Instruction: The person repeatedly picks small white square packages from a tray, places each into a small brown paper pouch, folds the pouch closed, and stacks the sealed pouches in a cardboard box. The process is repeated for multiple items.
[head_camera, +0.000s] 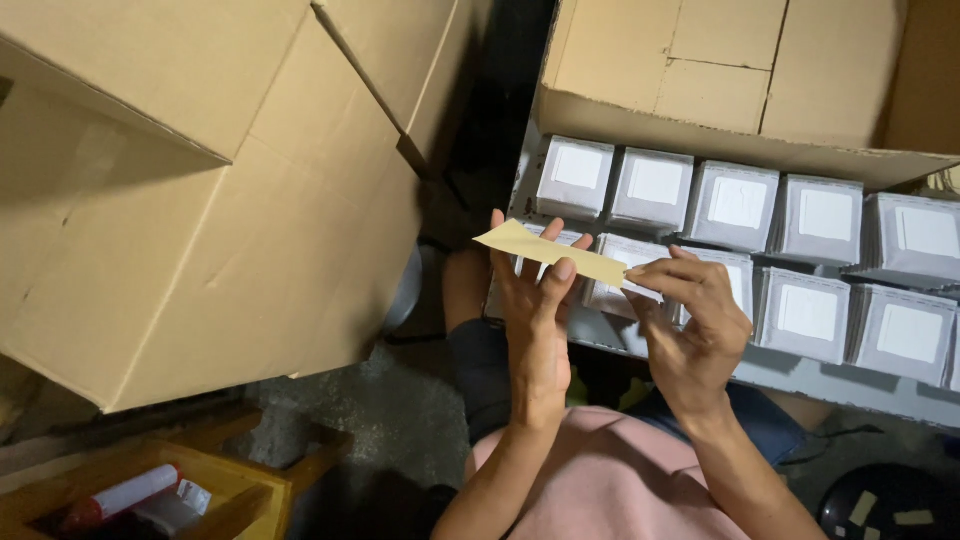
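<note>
Head view: tan strip (548, 253) of paper or tape backing, long and narrow, held level between both hands above the open carton (720, 120) of small boxes. Left hand (535, 310) has its thumb pressed on top of the strip near the middle and its fingers (525, 262) spread flat behind it as a backing; right hand (695, 320) pinches the strip's right end between thumb and forefinger, fingers narrow and closed on it. Strip judged very light, thin and limp: the free left end sticks out unsupported and lifts slightly, so it has a little stiffness along its length but would fold or crease easily. If it is adhesive, one face will cling to skin; cannot tell which face from here. Best hold judged to be at the ends and edges, light pinch, kept taut between the two hands. No surface visible under the hands; the person sits with the carton at their knees. Small grey-white boxes (735, 205) with white labels stand packed in two rows inside it. Large closed cardboard box (200, 200) at left, touching nothing in hand. Wooden tray (215, 490) at lower left holds a red-and-white tube (120, 497). Floor (400, 410) is rough concrete; room dim and cramped.
</note>
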